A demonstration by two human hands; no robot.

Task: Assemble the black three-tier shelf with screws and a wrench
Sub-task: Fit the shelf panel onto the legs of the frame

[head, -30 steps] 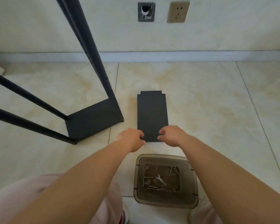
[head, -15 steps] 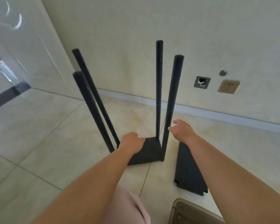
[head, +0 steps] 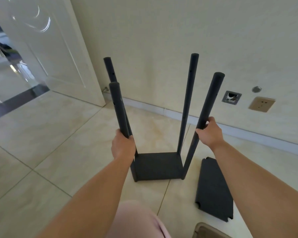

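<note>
— Any writing you can make out from here?
— None. No label, brand, number or sign is legible anywhere.

- Cream wall with a white baseboard along its foot.
- Glossy beige tile floor with thin grout lines.
- White panelled door at left, open.
- Tan wall socket beside a metal-framed wall opening.

Tiled floor: shelf frame, loose panel, tub.
</note>
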